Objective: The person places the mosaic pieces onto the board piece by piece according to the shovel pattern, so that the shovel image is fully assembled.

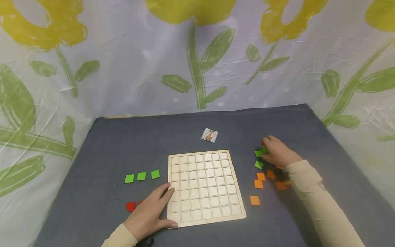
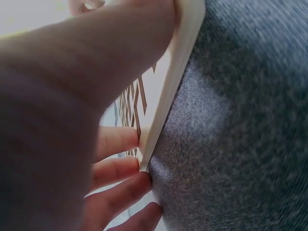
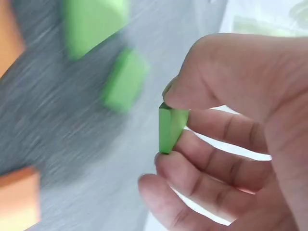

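My right hand [image 1: 281, 153] pinches a green square tile [image 3: 166, 127] between thumb and fingers at the table's right side. In the right wrist view that tile is edge-on. Two other green tiles [image 1: 258, 165] lie on the cloth close by. A pale wooden grid board [image 1: 202, 183] lies flat in the middle. Against its left edge rests my left hand [image 1: 146, 214], thumb near the lower left corner and fingers spread along the side. The left wrist view shows those fingertips [image 2: 129, 138] touching the board's rim.
Several orange tiles [image 1: 258, 184] are scattered right of the board, some partly covered by my right arm. Left of it stand three green tiles [image 1: 141, 176] in a row. Red pieces [image 1: 130, 206] lie nearer, partly behind my left hand. A small pattern card [image 1: 210, 135] lies beyond the board.
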`<action>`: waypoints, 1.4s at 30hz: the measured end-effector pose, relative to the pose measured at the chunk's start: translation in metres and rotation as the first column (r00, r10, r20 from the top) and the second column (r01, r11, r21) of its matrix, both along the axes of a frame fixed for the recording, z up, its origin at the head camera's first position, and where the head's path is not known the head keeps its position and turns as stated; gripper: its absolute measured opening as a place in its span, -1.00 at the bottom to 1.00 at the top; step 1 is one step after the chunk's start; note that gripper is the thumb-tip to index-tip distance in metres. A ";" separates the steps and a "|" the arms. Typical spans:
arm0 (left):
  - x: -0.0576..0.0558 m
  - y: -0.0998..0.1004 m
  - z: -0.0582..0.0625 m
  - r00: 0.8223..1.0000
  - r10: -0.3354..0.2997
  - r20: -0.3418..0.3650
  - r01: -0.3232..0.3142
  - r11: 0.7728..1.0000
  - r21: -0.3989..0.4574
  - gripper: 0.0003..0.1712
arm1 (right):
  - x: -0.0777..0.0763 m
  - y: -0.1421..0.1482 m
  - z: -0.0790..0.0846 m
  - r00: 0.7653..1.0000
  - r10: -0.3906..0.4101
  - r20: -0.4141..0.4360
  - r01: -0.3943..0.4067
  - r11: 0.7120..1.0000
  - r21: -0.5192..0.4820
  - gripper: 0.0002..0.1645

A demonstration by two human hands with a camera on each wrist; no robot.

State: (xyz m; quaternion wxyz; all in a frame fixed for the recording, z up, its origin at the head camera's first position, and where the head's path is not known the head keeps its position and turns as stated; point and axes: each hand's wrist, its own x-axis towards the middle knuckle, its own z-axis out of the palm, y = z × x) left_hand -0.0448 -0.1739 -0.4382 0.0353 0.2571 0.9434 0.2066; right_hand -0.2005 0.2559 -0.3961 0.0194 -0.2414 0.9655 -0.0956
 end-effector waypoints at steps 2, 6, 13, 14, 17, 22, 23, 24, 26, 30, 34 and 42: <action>0.000 0.000 -0.001 1.000 0.002 0.000 -0.002 1.000 0.001 0.12 | 0.000 -0.011 0.006 1.000 0.028 -0.008 -0.028 1.000 0.003 -0.71; 0.000 0.000 -0.001 1.000 0.007 0.001 -0.007 1.000 -0.001 0.12 | 0.001 -0.037 0.016 0.993 0.110 -0.032 -0.111 0.994 -0.009 -0.70; 0.000 0.002 0.003 0.997 0.030 0.065 -0.030 1.000 -0.007 0.16 | 0.003 -0.087 0.027 0.943 0.293 -0.160 -0.305 0.951 -0.059 -0.70; -0.001 0.002 0.003 0.997 0.033 0.068 -0.032 0.999 -0.008 0.17 | 0.002 -0.094 0.027 0.936 0.311 -0.167 -0.325 0.944 -0.062 -0.70; -0.001 0.001 0.005 0.997 0.034 0.065 -0.034 0.999 -0.005 0.16 | -0.001 -0.115 0.026 0.916 0.364 -0.168 -0.379 0.923 -0.068 -0.69; -0.001 -0.002 0.004 0.997 0.044 0.069 -0.044 0.999 -0.005 0.17 | -0.005 -0.149 0.016 0.892 0.437 -0.111 -0.446 0.892 -0.068 -0.68; -0.001 -0.002 0.004 0.996 0.046 0.070 -0.046 0.999 -0.004 0.17 | -0.006 -0.155 0.013 0.886 0.451 -0.102 -0.459 0.886 -0.068 -0.69; -0.001 -0.002 0.004 0.997 0.048 0.067 -0.047 0.999 -0.005 0.17 | -0.007 -0.161 0.010 0.884 0.460 -0.085 -0.466 0.882 -0.074 -0.70; -0.001 -0.003 0.003 0.997 0.047 0.055 -0.047 0.999 -0.003 0.17 | -0.009 -0.170 0.006 0.879 0.473 -0.056 -0.477 0.875 -0.082 -0.70; -0.001 -0.004 0.000 1.000 0.027 0.002 -0.027 1.000 0.004 0.15 | -0.012 -0.181 -0.001 0.882 0.471 0.003 -0.469 0.878 -0.097 -0.71; -0.001 -0.004 -0.003 1.000 0.013 -0.026 -0.013 1.000 0.009 0.13 | -0.013 -0.187 -0.007 0.889 0.457 0.040 -0.451 0.887 -0.103 -0.73; 0.000 -0.002 -0.004 1.000 0.025 0.005 -0.025 1.000 0.010 0.15 | -0.013 -0.193 -0.018 0.884 0.465 0.036 -0.458 0.881 -0.121 -0.76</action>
